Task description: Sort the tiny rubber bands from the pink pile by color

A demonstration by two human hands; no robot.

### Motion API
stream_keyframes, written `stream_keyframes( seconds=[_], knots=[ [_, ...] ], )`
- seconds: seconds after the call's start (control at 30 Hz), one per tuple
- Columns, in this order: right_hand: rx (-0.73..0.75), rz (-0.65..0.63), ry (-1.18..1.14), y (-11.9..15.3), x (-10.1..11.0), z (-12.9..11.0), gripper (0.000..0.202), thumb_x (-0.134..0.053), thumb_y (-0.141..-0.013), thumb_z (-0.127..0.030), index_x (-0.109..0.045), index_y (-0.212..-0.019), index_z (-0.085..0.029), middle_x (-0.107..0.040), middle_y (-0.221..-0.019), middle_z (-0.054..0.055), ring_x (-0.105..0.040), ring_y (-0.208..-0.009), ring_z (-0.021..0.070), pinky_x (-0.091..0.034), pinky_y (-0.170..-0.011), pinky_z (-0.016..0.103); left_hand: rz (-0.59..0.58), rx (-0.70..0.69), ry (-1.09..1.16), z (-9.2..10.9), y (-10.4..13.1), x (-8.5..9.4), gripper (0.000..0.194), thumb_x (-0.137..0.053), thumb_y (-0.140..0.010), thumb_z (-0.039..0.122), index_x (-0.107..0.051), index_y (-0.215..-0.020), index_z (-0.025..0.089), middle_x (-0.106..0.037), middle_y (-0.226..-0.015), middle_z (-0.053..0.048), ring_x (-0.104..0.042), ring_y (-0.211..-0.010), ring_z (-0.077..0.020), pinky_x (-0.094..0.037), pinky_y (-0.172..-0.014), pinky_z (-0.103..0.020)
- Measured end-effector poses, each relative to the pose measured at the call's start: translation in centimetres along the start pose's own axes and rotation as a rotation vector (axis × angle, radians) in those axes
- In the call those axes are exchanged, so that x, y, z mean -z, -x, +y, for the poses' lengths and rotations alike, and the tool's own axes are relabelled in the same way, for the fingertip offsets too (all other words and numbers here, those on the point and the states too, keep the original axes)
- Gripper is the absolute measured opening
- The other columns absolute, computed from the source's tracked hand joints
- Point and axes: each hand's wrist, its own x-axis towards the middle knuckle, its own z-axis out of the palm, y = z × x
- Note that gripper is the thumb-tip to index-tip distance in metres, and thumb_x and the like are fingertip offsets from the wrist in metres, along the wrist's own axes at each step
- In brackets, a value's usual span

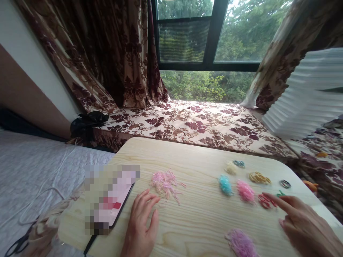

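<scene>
Your right hand [305,217] has its index fingertip at the small heap of red, loop-like bands [264,201] on the pale wood-grain surface [193,221]; whether its curled fingers grip anything, I cannot tell. Your left hand [143,217] is open beside the loose, glossy pale-pink strands [166,182]. The red bands should be light, soft, probably stretchy; pinch one loop at the heap's edge.

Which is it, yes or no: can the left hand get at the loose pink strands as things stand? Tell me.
Likely yes: the left hand seems to hold nothing, its fingertips are close to the loose pink strands, and nothing visible blocks the way.
</scene>
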Motion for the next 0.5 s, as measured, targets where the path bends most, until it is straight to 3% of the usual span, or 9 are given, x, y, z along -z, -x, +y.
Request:
stream_keyframes(
  seconds=[0.2, 0.37, 0.5],
  knots=[
    [0.065, -0.043, 0.055, 4.2, -2.1, -1.3, 0.054, -0.037, -0.079, -0.012, -0.074, -0.114, -0.025, -0.072, -0.094, 0.009, -0.068, -0.075, 0.0215, -0.053, -0.063, 0.034, -0.012, -0.012, -0.014, 0.1, -0.1, 0.1, 0.030, -0.050, -0.091, 0.014, -0.061, -0.117, 0.025, -0.067, -0.116, -0.005, -0.055, -0.123, -0.0245, -0.052, -0.099, -0.043],
    [0.127, 0.014, 0.128, 4.0, -2.7, -2.9, 0.057, -0.036, -0.077, -0.009, -0.071, -0.121, -0.020, -0.069, -0.088, 0.010, -0.067, -0.072, 0.0229, -0.051, -0.064, 0.037, -0.016, -0.018, -0.019, 0.2, -0.3, 0.3, 0.028, -0.049, -0.092, 0.015, -0.060, -0.116, 0.025, -0.067, -0.115, -0.005, -0.055, -0.121, -0.0250, -0.052, -0.098, -0.045],
    [0.142, 0.061, 0.137, 3.6, -2.3, -2.3, 0.054, -0.034, -0.081, -0.009, -0.072, -0.117, -0.021, -0.070, -0.095, 0.009, -0.068, -0.077, 0.0234, -0.052, -0.064, 0.038, -0.016, -0.005, -0.017, 0.3, -0.2, 0.3, 0.029, -0.049, -0.092, 0.014, -0.060, -0.116, 0.026, -0.067, -0.115, -0.005, -0.054, -0.122, -0.0250, -0.051, -0.099, -0.045]
  ],
)
